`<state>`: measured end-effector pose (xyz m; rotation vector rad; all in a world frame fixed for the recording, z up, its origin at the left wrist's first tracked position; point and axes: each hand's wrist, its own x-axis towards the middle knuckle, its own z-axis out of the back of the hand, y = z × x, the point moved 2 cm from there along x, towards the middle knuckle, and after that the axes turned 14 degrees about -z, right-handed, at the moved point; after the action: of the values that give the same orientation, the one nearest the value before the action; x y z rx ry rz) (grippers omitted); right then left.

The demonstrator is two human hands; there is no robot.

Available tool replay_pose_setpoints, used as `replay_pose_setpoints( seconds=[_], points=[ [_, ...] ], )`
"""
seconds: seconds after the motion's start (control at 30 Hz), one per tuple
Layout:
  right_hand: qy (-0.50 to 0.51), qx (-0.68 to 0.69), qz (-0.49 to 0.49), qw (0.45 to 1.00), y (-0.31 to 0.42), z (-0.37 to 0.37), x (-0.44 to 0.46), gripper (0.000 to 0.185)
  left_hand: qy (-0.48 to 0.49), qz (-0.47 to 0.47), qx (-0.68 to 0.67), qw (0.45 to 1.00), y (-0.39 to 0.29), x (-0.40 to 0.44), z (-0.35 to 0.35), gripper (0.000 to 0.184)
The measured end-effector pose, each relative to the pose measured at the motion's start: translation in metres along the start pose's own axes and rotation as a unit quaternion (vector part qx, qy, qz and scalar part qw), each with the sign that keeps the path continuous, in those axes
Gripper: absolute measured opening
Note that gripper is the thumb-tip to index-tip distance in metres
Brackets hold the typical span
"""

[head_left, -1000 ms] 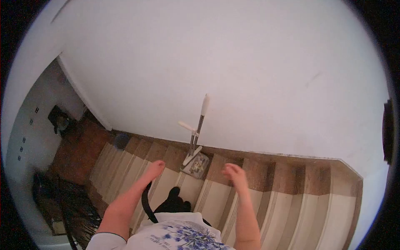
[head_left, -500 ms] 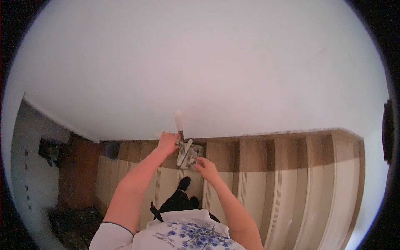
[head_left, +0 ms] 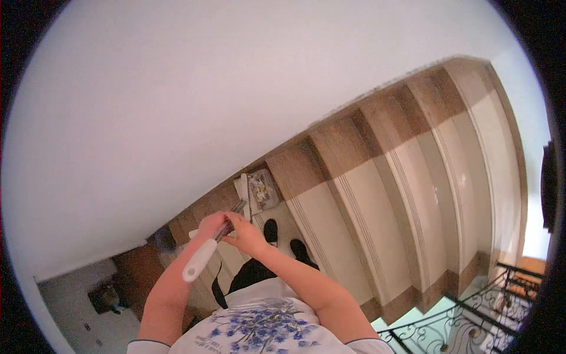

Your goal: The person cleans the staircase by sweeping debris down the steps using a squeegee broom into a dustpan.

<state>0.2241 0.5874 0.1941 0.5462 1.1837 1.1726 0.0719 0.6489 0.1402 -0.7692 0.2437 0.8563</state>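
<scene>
- Stairs (head_left: 348, 168) run along a plain white wall (head_left: 206, 88), pale treads with brown edging
- clear-ish tray (head_left: 274, 197) sits on a step near the shoes, with light, mixed bits (head_left: 260, 187) in it, too small to identify
- dark bluish tub (head_left: 164, 239) further down, can't make out its contents
- left hand (head_left: 211, 224) is wrapped round the white-ended handle (head_left: 200, 259), beside the tray
- right hand (head_left: 247, 237) is up against its shaft, can't tell if it's gripping; fingers overlap and blur there

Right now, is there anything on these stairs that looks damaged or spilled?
Yes: the white wall has ragged grey marks along its lower edge beside the steps, perhaps chipped paint or dirt. No spill is clear around the dustpan.
</scene>
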Motion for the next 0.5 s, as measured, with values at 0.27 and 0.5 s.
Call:
replay_pose_setpoints(
  seconds=[0.27, 0.5],
  points=[
    [0.061, -0.044, 0.008, 0.997, 0.004, 0.002, 0.016, 0.058, 0.004, 0.001, 0.042, 0.999, -0.013, -0.011, 0.007, 0.028],
    [-0.034, -0.003, 0.019, 0.999, 0.031, 0.013, 0.02, 0.05, 0.052, -0.113, 0.414, 0.902, 0.055, -0.002, -0.026, 0.033]
  ],
)
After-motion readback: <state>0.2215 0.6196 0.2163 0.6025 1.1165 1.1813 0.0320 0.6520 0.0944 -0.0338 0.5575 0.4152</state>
